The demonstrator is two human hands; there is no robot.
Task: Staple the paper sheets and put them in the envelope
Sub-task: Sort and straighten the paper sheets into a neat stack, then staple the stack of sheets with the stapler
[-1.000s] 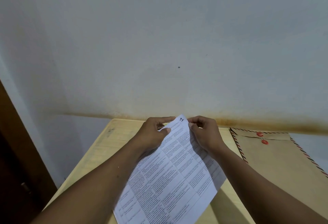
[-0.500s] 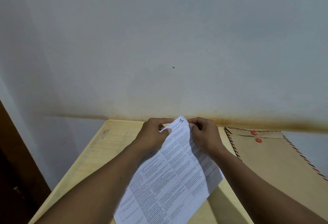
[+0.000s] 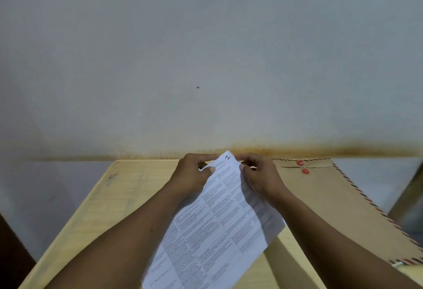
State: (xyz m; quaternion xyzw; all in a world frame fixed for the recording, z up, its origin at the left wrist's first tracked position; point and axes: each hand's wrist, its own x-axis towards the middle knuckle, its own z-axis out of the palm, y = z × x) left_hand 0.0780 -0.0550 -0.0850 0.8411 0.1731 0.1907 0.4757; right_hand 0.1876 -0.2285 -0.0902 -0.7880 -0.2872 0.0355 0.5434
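White printed paper sheets [image 3: 215, 224] are held tilted above the wooden table [image 3: 96, 215], their far corner marked with a "1". My left hand [image 3: 193, 176] pinches the sheets on the left near that corner, thumb on top. My right hand [image 3: 258, 174] pinches them on the right side of the same corner. A brown envelope [image 3: 332, 201] with a striped border and two red string buttons lies flat on the table to the right. No stapler is visible.
A pale wall [image 3: 206, 59] with a brown stain line rises directly behind the table. A dark wooden edge shows at the bottom left. A slanted dark bar [image 3: 409, 188] stands at the far right beyond the envelope.
The view has shifted slightly. Both hands keep their pinch on the sheets' far corner with barely any movement.
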